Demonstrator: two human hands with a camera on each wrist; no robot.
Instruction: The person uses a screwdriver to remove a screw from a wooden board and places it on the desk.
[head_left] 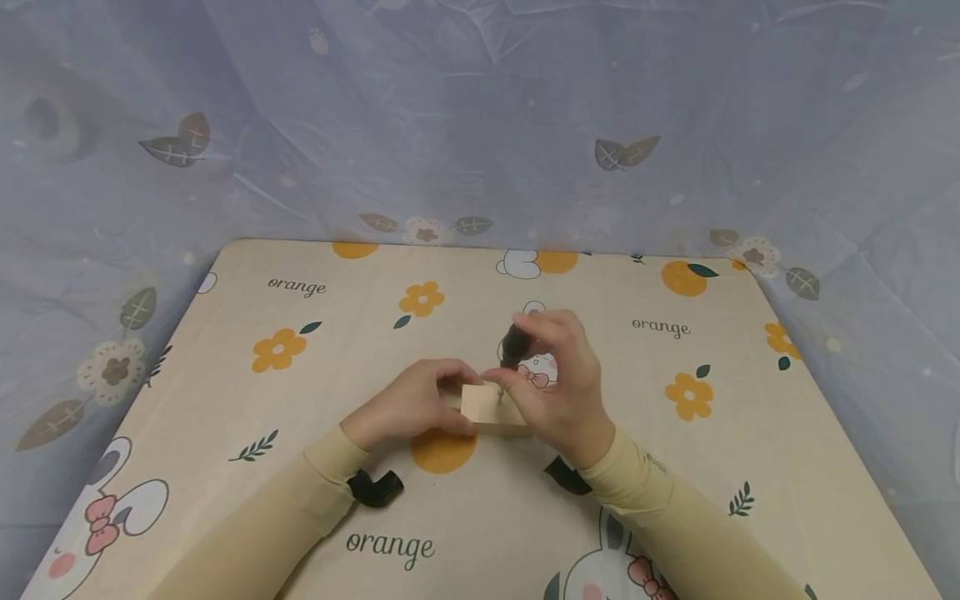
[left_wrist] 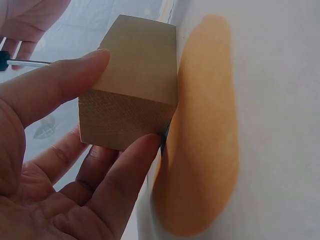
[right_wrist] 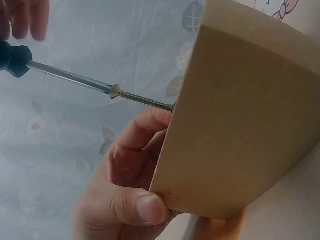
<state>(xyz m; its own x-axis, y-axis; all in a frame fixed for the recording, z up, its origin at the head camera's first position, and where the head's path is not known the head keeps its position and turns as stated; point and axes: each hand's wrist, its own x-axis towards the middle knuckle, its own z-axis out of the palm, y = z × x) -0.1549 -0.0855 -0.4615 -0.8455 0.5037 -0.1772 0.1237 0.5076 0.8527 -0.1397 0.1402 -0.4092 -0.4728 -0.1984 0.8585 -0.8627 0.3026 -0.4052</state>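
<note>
A pale wooden block [head_left: 480, 403] is held near the tabletop by my left hand [head_left: 416, 402]. In the left wrist view the thumb [left_wrist: 75, 75] presses one face, with the other fingers around the opposite side. A threaded screw [right_wrist: 145, 100] stands partly in the block's upper face. The metal shaft of a screwdriver [right_wrist: 75, 77] meets the screw's head in line with it. My right hand [head_left: 566, 383] is bent around the screwdriver's dark handle [head_left: 514, 347], with a fingertip at its top. In the right wrist view some right fingertips show beside the handle.
The table is covered by a cream cloth [head_left: 315, 408] printed with oranges, flowers and rabbits. A pale blue-grey patterned curtain [head_left: 480, 125] hangs behind and at both sides. Dark wrist mounts [head_left: 375, 488] sit beneath both wrists.
</note>
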